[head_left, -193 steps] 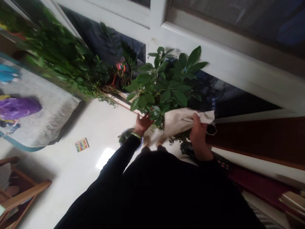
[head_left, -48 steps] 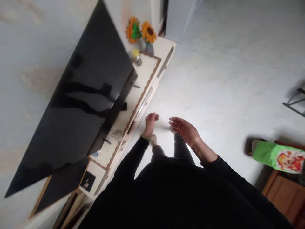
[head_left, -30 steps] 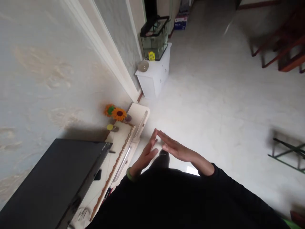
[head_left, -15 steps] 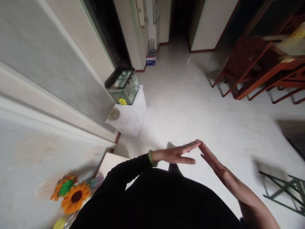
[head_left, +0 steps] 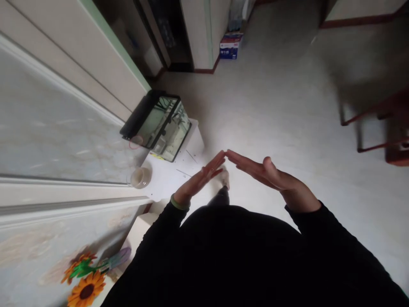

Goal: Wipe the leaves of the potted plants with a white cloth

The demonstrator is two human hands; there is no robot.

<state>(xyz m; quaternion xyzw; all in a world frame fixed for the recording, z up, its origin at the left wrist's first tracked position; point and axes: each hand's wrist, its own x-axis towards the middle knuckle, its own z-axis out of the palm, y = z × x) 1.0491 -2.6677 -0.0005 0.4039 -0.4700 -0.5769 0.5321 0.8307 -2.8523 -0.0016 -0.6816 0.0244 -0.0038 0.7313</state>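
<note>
In front of my body, my left hand [head_left: 203, 177] and my right hand [head_left: 260, 168] meet at the fingertips, forming a peak shape. The fingers of both are stretched out, and neither holds anything. A green bangle [head_left: 180, 203] circles my left wrist, just past the black sleeve. The right thumb points up, away from the other fingers. Below the hands, one of my feet [head_left: 225, 178] shows on the pale floor [head_left: 275, 115].
To the left, a glass fish tank [head_left: 174, 130] with a black lid sits on a white cabinet [head_left: 166, 177] beside a jar [head_left: 140, 177]. Orange artificial flowers [head_left: 86, 291] are at lower left. A blue box [head_left: 228, 49] stands by the wall. Red wooden furniture [head_left: 396, 128] is at the right edge.
The view has swung right to left across the room, bringing the fish tank nearer. My joined hands appear higher and further left, with fingertips still together. The right sleeve now shows.
</note>
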